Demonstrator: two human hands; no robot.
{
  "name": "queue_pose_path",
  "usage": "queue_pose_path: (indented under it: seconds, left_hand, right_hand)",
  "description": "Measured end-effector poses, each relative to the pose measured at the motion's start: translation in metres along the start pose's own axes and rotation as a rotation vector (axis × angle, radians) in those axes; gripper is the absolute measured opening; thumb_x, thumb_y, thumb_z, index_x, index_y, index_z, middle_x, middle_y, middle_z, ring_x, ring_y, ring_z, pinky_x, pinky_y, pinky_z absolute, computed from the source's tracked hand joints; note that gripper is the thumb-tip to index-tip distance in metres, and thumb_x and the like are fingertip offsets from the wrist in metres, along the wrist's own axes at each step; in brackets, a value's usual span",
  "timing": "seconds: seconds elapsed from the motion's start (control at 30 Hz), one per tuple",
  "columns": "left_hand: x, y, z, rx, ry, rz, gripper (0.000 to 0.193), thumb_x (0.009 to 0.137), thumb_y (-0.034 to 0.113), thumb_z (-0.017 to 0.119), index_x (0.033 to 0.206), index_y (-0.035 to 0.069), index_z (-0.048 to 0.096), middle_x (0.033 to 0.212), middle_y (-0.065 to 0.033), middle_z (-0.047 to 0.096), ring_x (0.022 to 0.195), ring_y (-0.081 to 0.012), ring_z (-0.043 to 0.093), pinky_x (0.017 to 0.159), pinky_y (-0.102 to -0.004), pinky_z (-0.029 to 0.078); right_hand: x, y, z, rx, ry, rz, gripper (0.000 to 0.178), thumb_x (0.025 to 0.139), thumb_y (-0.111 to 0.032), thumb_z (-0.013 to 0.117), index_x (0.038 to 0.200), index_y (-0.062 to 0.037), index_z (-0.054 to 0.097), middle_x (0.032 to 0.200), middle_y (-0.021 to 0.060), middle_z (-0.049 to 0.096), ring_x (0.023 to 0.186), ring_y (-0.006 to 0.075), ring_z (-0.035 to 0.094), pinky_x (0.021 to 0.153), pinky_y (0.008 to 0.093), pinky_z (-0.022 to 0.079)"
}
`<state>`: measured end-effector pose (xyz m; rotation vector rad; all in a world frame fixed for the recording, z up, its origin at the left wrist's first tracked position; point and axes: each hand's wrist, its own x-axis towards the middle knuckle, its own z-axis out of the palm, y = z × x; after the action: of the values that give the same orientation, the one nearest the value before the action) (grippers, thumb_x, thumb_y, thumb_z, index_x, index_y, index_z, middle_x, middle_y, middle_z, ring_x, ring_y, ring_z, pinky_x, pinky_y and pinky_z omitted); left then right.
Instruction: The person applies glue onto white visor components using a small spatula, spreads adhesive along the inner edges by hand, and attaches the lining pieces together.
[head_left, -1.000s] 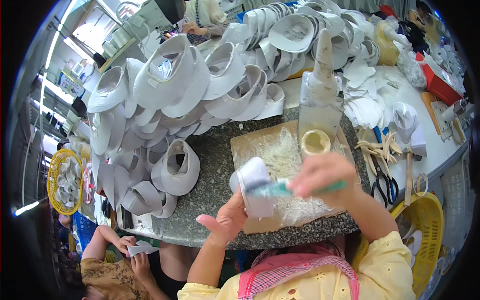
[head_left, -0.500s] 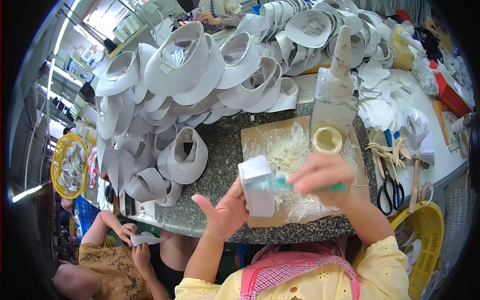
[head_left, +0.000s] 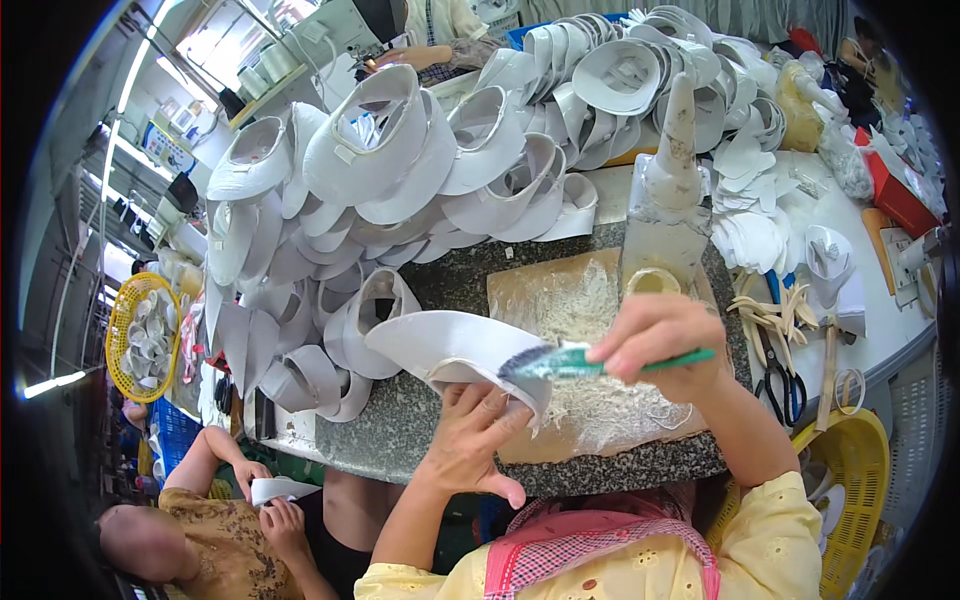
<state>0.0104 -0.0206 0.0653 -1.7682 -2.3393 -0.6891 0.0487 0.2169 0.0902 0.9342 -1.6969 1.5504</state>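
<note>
Centre frame, your left hand [head_left: 472, 440] props up a white, curved, visor-shaped piece [head_left: 435, 342], thumb spread away; whether it clamps, I cannot tell. Your right hand [head_left: 668, 338], apart from the left, grips a green-handled, dark-bristled brush [head_left: 572, 363] against the piece.

On the counter [head_left: 450, 288], visors [head_left: 380, 155] are piled left of and behind a sheet [head_left: 620, 412]; scissors [head_left: 778, 388] are laid to its right.

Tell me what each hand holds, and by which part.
The left hand holds a white curved piece by its near edge; the right hand grips a green brush by its handle.
</note>
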Motion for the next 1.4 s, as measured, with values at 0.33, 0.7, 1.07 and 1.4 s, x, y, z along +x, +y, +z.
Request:
queue_pose_path:
  seconds: [0.33,0.7,1.07,1.4]
  left_hand:
    - [-0.007,0.006,0.033,-0.691,0.096,-0.366,0.106,0.055,0.078,0.019,0.121,-0.004,0.024,0.126,-0.0189,0.022,0.117,-0.0346,0.018,0.096,-0.0384,0.013]
    - [0.022,0.009,0.013,-1.906,0.29,-0.831,0.105,0.051,0.081,0.012,0.127,0.008,0.008,0.125,-0.0111,0.025,0.112,-0.0241,0.028,0.09,-0.0382,0.024]
    - [0.051,-0.018,0.031,-2.024,0.132,-0.847,0.1,0.055,0.08,0.009,0.127,0.01,0.015,0.118,-0.0105,0.035,0.107,-0.0229,0.034,0.088,-0.0378,0.026]
    - [0.062,-0.025,0.053,-1.924,0.063,-0.952,0.098,0.057,0.079,0.012,0.127,0.01,0.013,0.126,-0.0116,0.024,0.112,-0.0262,0.026,0.091,-0.042,0.022]
  right_hand:
    - [-0.007,0.006,0.012,0.097,0.2,0.157,0.007,0.068,-0.008,0.06,0.074,-0.0058,0.06,0.07,0.011,0.06,0.052,0.0107,0.05,0.042,0.0202,0.035]
    - [-0.03,0.037,0.034,-0.065,0.133,0.182,0.016,0.058,-0.002,0.064,0.073,-0.0081,0.061,0.068,0.0061,0.058,0.059,0.0191,0.054,0.052,0.0258,0.041]
    - [-0.065,0.039,0.012,-0.139,0.025,0.294,0.013,0.063,0.003,0.06,0.073,-0.0049,0.06,0.065,0.0063,0.058,0.058,0.0158,0.055,0.052,0.0256,0.042]
    - [-0.097,0.032,0.015,-0.182,-0.05,0.332,0.014,0.061,-0.001,0.062,0.074,-0.0054,0.059,0.066,0.0068,0.057,0.057,0.0191,0.053,0.05,0.0255,0.04]
